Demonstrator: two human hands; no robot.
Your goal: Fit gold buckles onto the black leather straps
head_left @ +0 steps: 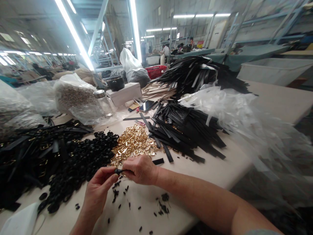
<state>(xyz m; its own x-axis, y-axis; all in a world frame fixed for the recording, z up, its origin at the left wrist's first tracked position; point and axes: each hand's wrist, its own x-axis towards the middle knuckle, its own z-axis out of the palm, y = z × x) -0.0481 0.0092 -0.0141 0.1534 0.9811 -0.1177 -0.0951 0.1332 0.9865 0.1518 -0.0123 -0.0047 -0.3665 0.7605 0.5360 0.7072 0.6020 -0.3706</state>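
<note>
While your left hand (99, 186) pinches a small black piece (118, 171) and your right hand (141, 169), fingers curled tight, grips its other end, you seem to be working it between them, just short of the gold buckles (134, 141), which calls for steady fingertips.

Spread over a pale worktable (212, 174)
Heaped side by side, black loops (96, 147) and gold-toned buckles (134, 140); near them, piled black straps (183, 125) and a smartphone (146, 105).

Red basket (156, 72); lidded jar (105, 106)
</note>
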